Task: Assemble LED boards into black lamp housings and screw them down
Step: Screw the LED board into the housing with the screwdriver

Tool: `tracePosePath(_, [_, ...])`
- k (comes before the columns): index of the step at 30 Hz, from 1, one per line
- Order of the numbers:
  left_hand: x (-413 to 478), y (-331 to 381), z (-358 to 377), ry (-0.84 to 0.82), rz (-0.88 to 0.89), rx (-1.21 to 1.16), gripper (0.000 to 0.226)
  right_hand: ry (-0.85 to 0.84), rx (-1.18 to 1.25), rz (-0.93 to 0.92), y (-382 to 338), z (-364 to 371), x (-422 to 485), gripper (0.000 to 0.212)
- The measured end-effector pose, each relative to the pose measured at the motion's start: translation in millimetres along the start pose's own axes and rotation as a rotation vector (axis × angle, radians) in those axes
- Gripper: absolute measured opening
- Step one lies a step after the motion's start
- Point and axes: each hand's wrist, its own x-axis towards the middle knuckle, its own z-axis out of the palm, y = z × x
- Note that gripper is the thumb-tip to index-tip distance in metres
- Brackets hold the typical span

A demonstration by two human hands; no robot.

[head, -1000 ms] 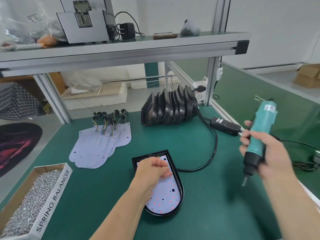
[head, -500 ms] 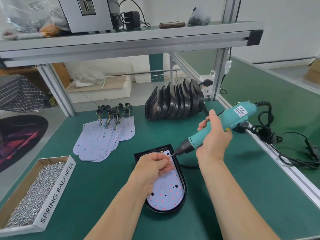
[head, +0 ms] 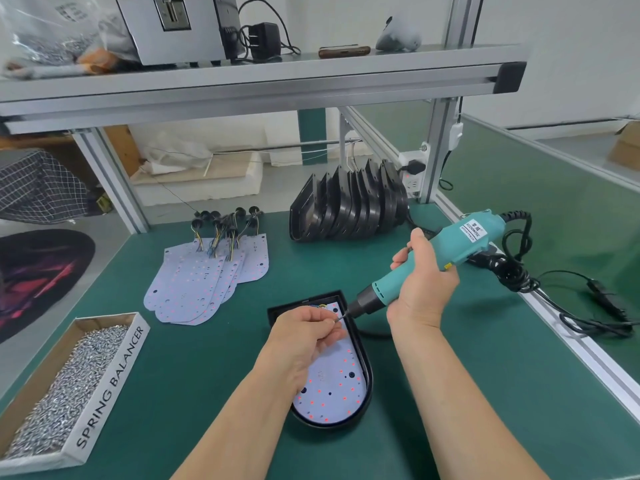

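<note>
A black lamp housing (head: 367, 382) lies on the green mat before me with a white LED board (head: 337, 386) seated in it. My left hand (head: 306, 336) hovers over the board's upper half, its fingertips pinching a small screw against the driver's bit. My right hand (head: 424, 278) grips a teal electric screwdriver (head: 450, 252), tilted down to the left, its tip meeting the left fingertips near the housing's top edge.
A fan of loose LED boards (head: 207, 275) with wired plugs lies at the back left. Several empty black housings (head: 349, 206) stand stacked at the back. A cardboard box of screws (head: 62, 393) sits at the front left. The screwdriver's black cable (head: 519, 271) coils at the right edge.
The right hand has swung the screwdriver in from the right, tilting its tip down to the left hand's fingers. The left hand stayed over the board. The view shifted slightly.
</note>
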Motion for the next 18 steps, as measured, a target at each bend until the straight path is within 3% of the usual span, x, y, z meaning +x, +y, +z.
tracePosePath(6, [-7.4, -12.8, 13.6, 0.116, 0.135, -0.025, 0.017, 0.106, -0.042, -0.009, 3.3, 0.4, -2.3, 0.024])
tracePosePath(11, [-12.3, -10.0, 8.2, 0.096, 0.180, -0.017, 0.013, 0.093, -0.038, 0.032, 4.2, 3.0, -0.4, 0.024])
tracePosePath(15, [-16.5, 7.9, -12.8, 0.124, 0.286, 0.347, 0.026, 0.064, -0.019, 0.036, 3.7, 7.0, 2.0, 0.027])
tracePosePath(18, [-16.0, 16.4, -43.7, 0.423, 0.404, 0.775, 0.030, 0.029, 0.005, 0.025, 1.6, 11.5, 3.0, 0.032])
